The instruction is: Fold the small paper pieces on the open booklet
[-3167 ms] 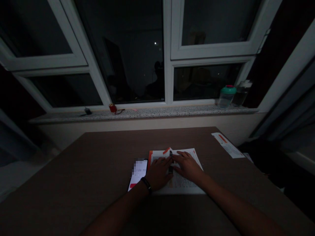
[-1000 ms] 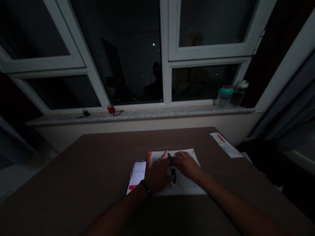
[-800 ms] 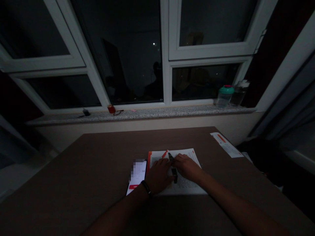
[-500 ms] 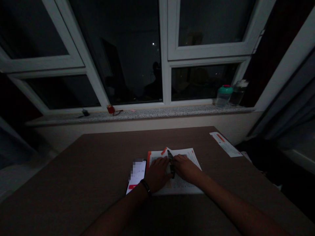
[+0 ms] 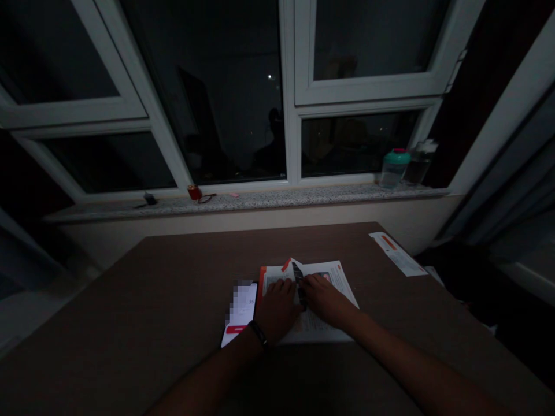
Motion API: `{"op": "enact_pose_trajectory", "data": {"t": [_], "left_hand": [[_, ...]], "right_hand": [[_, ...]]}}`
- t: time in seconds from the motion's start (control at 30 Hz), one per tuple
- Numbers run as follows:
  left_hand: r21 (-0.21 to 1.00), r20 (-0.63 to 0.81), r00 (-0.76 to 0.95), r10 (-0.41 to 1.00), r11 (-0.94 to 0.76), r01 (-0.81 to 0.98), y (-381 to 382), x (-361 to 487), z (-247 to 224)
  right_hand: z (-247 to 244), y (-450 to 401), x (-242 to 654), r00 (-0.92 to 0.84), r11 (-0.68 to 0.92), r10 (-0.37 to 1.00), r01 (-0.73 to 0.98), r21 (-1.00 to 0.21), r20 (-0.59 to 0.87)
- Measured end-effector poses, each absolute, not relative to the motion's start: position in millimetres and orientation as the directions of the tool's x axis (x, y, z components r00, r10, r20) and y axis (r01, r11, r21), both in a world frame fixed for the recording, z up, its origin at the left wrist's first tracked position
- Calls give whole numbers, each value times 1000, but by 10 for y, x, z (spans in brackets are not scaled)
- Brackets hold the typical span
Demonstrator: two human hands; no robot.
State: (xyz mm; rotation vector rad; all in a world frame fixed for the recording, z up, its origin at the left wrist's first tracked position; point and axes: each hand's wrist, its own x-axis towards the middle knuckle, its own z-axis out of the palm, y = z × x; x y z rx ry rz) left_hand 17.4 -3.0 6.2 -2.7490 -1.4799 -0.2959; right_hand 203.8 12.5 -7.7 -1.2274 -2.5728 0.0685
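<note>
A printed magazine with orange-red corner marks lies on the brown table. One of its pages is lifted in the middle, and a dark patterned strip shows between my hands. My left hand lies over the left part of the magazine, its fingers laid on the paper, a dark band round the wrist. Bent at the fingers, my right hand grips at the dark strip, its fingertips partly hidden. A lit phone rests on the table beside my left wrist.
A white printed strip of paper lies at the table's right edge. Along the stone sill stand a green-lidded bottle, a clear bottle, a small red jar and a small dark object.
The raised page tip has shifted slightly to the left, and the dark strip between my hands shows a little more. My hands have barely moved.
</note>
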Motion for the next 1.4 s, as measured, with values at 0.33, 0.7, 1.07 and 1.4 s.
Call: {"op": "enact_pose_trajectory", "data": {"t": [0.33, 0.7, 1.07, 1.4], "left_hand": [[67, 188, 553, 812, -572, 817, -63, 186, 98], [128, 155, 565, 810, -584, 802, -79, 125, 92], [167, 208, 569, 796, -602, 781, -79, 112, 99], [241, 195, 569, 799, -601, 762, 15, 57, 94]], "right_hand": [[14, 97, 2034, -588, 624, 778, 766, -156, 223], [13, 77, 2126, -622, 658, 753, 714, -241, 214], [-86, 225, 2239, -493, 605, 795, 692, -395, 355], [-139, 256, 2286, -538, 660, 751, 620, -425, 383]]}}
